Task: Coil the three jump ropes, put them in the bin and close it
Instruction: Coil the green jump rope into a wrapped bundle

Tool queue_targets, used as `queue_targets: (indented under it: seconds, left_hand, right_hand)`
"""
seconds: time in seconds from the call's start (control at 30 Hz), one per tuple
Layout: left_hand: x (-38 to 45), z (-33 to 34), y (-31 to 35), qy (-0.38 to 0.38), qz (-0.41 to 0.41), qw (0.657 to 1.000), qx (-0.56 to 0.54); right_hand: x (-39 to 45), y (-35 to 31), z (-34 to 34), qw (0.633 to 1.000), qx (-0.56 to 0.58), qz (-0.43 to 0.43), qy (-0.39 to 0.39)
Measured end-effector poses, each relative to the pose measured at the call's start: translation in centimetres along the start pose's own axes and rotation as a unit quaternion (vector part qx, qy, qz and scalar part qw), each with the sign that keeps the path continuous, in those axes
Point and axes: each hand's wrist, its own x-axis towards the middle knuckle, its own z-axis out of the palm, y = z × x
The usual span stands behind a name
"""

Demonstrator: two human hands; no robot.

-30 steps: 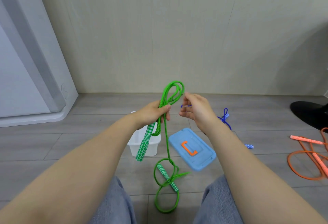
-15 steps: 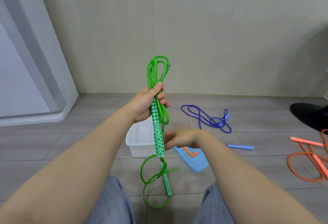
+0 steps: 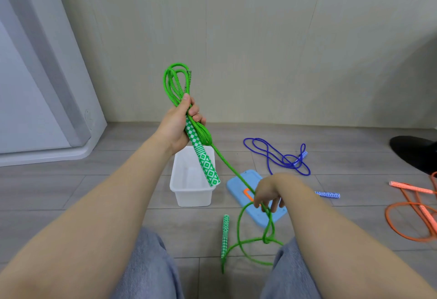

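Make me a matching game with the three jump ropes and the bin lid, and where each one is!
Things:
1. green jump rope
2. blue jump rope
3. orange jump rope
4. bin lid

Places:
A. flat on the floor right of the white bin
B. floor at the far right edge
C. held in both hands
D. loose on the floor near the wall

Pairs: 1-C, 2-D, 3-B, 4-A

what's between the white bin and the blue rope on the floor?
In the head view, the light blue lid with orange handle lies flat between the white plastic bin and the blue jump rope; the taut green jump rope crosses above.
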Motion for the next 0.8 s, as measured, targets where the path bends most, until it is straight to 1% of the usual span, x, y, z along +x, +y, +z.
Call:
queue_targets:
  seconds: [0.03, 0.07, 0.13, 0.2, 0.23, 0.3, 0.37, 0.43, 0.5, 0.57, 0.63, 0.7, 0.77, 0.8]
  left_hand:
    - [0.1, -0.3, -0.1, 0.004, 0.000, 1.000, 0.023]
    - [0.1, -0.5, -0.2, 0.005, 0.001, 0.999, 0.052]
    - [0.1, -0.8, -0.6, 0.004, 0.000, 0.993, 0.115]
    - [0.1, -1.0, -1.2, 0.002, -0.003, 0.984, 0.181]
    - [0.1, -1.1, -1.5, -0.005, -0.002, 0.976, 0.216]
    - [0.1, -1.2, -2.2, -0.024, 0.000, 0.956, 0.293]
    - [-0.2, -0.9, -2.8, -0.039, -0.004, 0.936, 0.351]
    - [-0.4, -0.5, -3.2, -0.048, -0.008, 0.924, 0.380]
    - [-0.6, 0.0, -3.5, -0.047, -0.003, 0.912, 0.408]
    - [-0.8, 0.5, -3.7, -0.035, 0.003, 0.894, 0.447]
    - [-1.0, 0.9, -3.8, -0.042, 0.000, 0.890, 0.453]
    - [-1.3, 1.2, -3.8, -0.076, -0.014, 0.892, 0.446]
    - [-1.5, 1.2, -3.9, -0.117, -0.033, 0.893, 0.433]
    - [-1.5, 1.2, -4.0, -0.126, -0.044, 0.894, 0.427]
  right_hand:
    - [0.0, 0.1, -0.3, 0.999, -0.015, 0.014, 0.039]
    - [0.1, 0.1, -0.5, 0.997, -0.004, 0.019, 0.076]
    - [0.0, -0.2, -1.2, 0.989, 0.069, -0.001, 0.129]
    - [0.0, -0.4, -2.0, 0.974, 0.146, -0.049, 0.167]
    - [0.0, -0.5, -2.3, 0.959, 0.189, -0.067, 0.198]
    - [-0.1, -0.4, -2.8, 0.913, 0.285, -0.089, 0.278]
    - [-0.2, -0.5, -3.3, 0.872, 0.318, -0.103, 0.358]
    - [-0.5, -0.9, -3.5, 0.829, 0.360, -0.130, 0.408]
    - [-1.1, -1.6, -3.7, 0.783, 0.413, -0.170, 0.433]
    - [-1.6, -2.2, -3.9, 0.758, 0.429, -0.205, 0.446]
    - [-1.8, -2.6, -4.0, 0.743, 0.430, -0.228, 0.459]
    - [-1.9, -3.0, -4.0, 0.731, 0.431, -0.248, 0.467]
    - [-1.9, -3.2, -4.0, 0.731, 0.420, -0.255, 0.474]
    - [-1.9, -3.3, -4.0, 0.730, 0.413, -0.256, 0.481]
